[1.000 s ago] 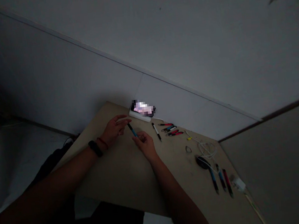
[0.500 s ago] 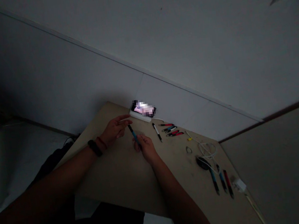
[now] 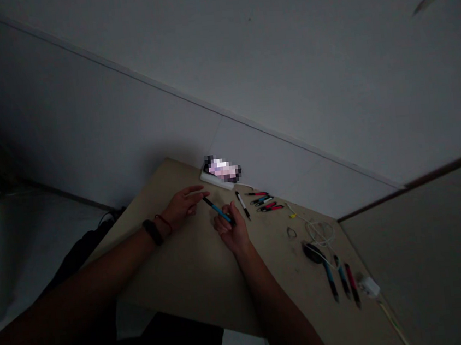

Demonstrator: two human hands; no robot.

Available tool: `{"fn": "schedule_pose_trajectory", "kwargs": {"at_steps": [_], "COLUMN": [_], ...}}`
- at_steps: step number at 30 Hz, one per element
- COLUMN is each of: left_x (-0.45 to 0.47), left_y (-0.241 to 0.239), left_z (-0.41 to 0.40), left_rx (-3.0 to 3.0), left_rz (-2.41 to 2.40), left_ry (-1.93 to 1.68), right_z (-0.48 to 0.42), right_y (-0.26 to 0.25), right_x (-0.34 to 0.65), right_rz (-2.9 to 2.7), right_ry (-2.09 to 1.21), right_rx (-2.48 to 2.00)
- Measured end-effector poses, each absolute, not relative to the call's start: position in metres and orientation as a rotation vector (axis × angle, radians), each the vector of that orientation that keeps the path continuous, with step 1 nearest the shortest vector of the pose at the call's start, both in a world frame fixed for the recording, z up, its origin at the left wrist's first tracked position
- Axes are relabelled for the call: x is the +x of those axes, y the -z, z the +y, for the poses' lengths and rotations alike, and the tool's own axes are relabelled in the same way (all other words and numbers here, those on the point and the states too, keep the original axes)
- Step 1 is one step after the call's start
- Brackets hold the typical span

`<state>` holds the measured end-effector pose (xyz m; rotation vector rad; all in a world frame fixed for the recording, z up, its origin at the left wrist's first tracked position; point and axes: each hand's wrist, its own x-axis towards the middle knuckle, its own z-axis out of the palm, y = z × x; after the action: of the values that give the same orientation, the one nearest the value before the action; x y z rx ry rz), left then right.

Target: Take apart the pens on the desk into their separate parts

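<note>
Right hand holds blue pen — dim.

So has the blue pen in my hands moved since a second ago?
Yes. The blue pen has tilted flatter and shifted right with the right hand, closer to the white pen lying on the table.
</note>
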<state>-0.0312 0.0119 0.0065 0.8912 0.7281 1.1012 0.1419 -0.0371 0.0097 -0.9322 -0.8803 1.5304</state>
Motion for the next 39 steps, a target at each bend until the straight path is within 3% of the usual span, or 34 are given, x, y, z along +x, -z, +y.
{"fn": "schedule_pose_trajectory", "kwargs": {"at_steps": [17, 23, 28, 32, 39], "left_x": [-0.022, -0.019, -0.018, -0.020, -0.021], "left_y": [0.010, 0.019, 0.018, 0.017, 0.009], "left_z": [0.012, 0.008, 0.007, 0.006, 0.000], "left_rx": [1.225, 1.564, 1.857, 2.031, 2.315], "left_rz": [0.792, 0.964, 0.994, 1.021, 1.058], "left_ry": [-1.103, -1.088, -0.966, -0.875, -0.738], "right_z": [-0.023, -0.006, -0.003, -0.005, -0.003], "right_y": [-0.006, -0.025, -0.036, -0.029, -0.049], "right_x": [0.184, 0.241, 0.281, 0.284, 0.231], "right_rz": [-0.587, -0.725, -1.189, -1.562, -1.684], "right_ry": [-1.407, -0.828, 0.053, 0.173, 0.222], "right_rx": [-0.883, -1.119, -1.897, -2.267, -2.206]}}
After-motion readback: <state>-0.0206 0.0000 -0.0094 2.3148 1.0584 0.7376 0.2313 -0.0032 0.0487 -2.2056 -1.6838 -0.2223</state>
